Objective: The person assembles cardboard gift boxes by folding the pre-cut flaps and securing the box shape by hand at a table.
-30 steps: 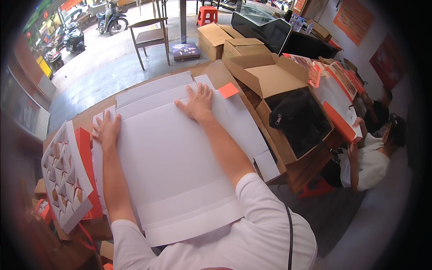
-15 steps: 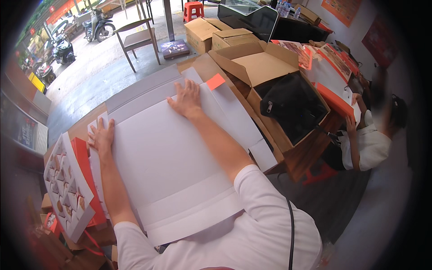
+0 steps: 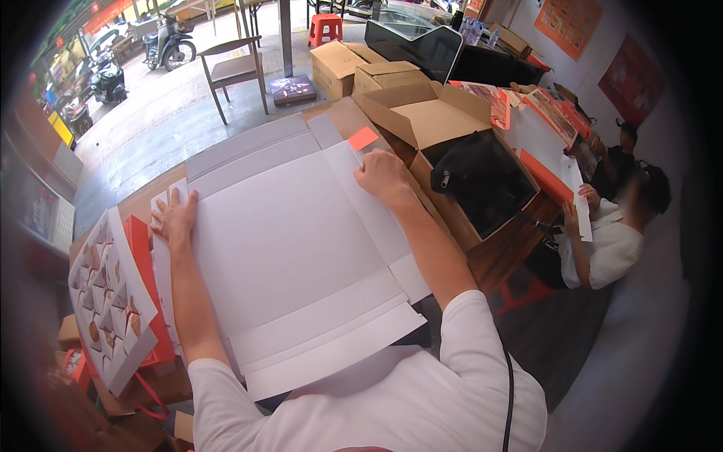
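The big white cardboard sheet (image 3: pixel 282 233) lies flat before the person on the table (image 3: pixel 498 255), its creased near edge close to their shirt. The right hand (image 3: pixel 382 175) has just left the top of the middle panel for the right-hand flap and changed from spread fingers to curled ones; whether they pinch anything is hidden. The work therefore appears to be at that side now, just below the orange patch (image 3: pixel 363 138). The left hand (image 3: pixel 175 217) stays spread flat on the left margin, seemingly steadying it. Beyond, a picture-printed panel (image 3: pixel 113 301) stands left; right, an open carton (image 3: pixel 433 124) holds a black bag (image 3: pixel 482 181).
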A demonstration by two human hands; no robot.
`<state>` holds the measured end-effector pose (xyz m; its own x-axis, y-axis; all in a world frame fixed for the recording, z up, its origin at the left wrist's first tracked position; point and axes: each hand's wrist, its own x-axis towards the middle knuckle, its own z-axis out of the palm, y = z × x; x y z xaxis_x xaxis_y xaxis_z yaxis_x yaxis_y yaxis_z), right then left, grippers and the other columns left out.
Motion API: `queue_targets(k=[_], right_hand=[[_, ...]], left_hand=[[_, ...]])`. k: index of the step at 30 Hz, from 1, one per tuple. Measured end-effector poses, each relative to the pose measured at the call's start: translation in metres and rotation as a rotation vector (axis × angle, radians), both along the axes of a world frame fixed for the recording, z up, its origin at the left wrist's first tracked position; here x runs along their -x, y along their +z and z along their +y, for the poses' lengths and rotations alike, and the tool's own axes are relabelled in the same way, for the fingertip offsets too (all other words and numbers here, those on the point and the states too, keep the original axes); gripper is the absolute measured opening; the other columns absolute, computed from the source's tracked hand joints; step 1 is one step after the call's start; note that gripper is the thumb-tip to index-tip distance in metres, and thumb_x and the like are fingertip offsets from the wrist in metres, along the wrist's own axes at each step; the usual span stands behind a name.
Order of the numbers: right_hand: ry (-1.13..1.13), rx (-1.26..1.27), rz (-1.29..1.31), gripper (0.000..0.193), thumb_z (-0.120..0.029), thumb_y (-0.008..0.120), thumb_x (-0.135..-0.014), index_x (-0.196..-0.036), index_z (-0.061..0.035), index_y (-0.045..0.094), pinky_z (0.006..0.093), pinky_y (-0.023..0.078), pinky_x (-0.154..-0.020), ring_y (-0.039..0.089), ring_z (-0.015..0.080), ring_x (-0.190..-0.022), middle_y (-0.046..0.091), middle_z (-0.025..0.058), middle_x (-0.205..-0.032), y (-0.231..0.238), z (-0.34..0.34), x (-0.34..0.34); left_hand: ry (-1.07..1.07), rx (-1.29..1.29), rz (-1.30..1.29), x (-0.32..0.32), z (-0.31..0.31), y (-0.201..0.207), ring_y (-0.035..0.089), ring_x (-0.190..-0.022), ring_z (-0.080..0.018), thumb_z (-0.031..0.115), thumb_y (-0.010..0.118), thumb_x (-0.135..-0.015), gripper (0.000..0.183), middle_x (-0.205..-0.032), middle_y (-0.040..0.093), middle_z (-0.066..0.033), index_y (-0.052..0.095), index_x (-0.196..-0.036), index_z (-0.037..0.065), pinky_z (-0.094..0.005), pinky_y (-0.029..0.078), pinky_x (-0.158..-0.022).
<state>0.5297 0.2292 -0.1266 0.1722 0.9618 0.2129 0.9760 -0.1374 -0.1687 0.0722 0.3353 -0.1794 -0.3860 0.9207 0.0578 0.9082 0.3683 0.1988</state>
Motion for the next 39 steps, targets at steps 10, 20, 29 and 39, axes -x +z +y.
queue_targets(k=[10, 20, 29, 39], right_hand=[[0.111, -0.13, -0.171, 0.085, -0.047, 0.063, -0.091, -0.16, -0.0071, 0.033, 0.0488, 0.016, -0.128, 0.025, 0.0318, -0.155, 0.034, 0.0162, -0.164, -0.05, 0.068, -0.003], [0.077, 0.027, 0.089, 0.098, -0.067, 0.059, -0.089, -0.162, -0.009, 0.03, 0.0461, 0.013, -0.129, 0.026, 0.0303, -0.155, 0.036, 0.0144, -0.163, -0.056, 0.091, -0.004], [0.372, -0.026, 0.293, 0.071, -0.047, 0.064, -0.097, -0.151, -0.0047, 0.049, 0.0444, 0.029, -0.124, 0.035, 0.0345, -0.152, 0.041, 0.0185, -0.162, 0.002, 0.028, -0.018], [0.265, -0.227, 0.272, 0.051, -0.032, 0.067, -0.097, -0.138, -0.0024, 0.061, 0.0471, 0.04, -0.116, 0.046, 0.0389, -0.143, 0.052, 0.0213, -0.15, 0.015, -0.199, -0.017]], left_hand=[[-0.018, -0.014, 0.019, -0.006, -0.004, 0.005, 0.018, -0.158, -0.0424, 0.078, 0.047, -0.091, 0.083, -0.169, 0.027, -0.0199, 0.04, -0.161, 0.032, -0.0657, 0.012, -0.123], [-0.012, -0.019, 0.018, -0.001, -0.002, 0.001, 0.019, -0.157, -0.0427, 0.079, 0.048, -0.091, 0.083, -0.169, 0.028, -0.02, 0.041, -0.16, 0.034, -0.0662, 0.014, -0.122], [-0.008, -0.014, 0.065, 0.009, 0.01, -0.015, 0.02, -0.157, -0.0429, 0.083, 0.045, -0.09, 0.085, -0.169, 0.028, -0.019, 0.04, -0.16, 0.037, -0.0674, 0.014, -0.121], [-0.019, -0.023, 0.098, 0.002, 0.015, -0.015, 0.023, -0.156, -0.0442, 0.084, 0.043, -0.09, 0.084, -0.168, 0.029, -0.0191, 0.04, -0.16, 0.038, -0.0671, 0.016, -0.121]])
